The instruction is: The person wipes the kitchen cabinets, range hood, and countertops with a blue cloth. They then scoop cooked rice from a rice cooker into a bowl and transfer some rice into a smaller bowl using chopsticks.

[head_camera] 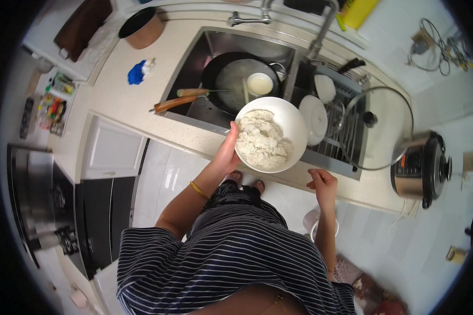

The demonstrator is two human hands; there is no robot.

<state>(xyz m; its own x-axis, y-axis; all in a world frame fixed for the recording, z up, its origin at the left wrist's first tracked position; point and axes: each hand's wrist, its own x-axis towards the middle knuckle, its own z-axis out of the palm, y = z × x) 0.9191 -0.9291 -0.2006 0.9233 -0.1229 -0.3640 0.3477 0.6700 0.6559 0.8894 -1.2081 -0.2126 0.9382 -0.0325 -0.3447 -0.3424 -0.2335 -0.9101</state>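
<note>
My left hand [227, 151] grips the left rim of a white bowl [293, 130], tilted a little, over the front edge of the sink. Shaggy, crumbly dough [262, 139] lies in the bowl, mostly on its left side. My right hand [323, 183] is just right of the bowl and below it, near the counter edge, fingers curled and thumb close to them; nothing shows in it. Beyond the bowl, a black wok [230, 76] with cloudy liquid stands in the sink, and a small white cup [260, 84] of pale liquid sits in it.
Wooden-handled utensils [175, 103] lie across the sink's left edge. White dishes [313, 120] rest by the drying rack [338, 138]. A glass lid [378, 145] leans at the right, beside an electric cooker [413, 169]. A brown pot [144, 31] and blue cloth [137, 73] are on the left counter.
</note>
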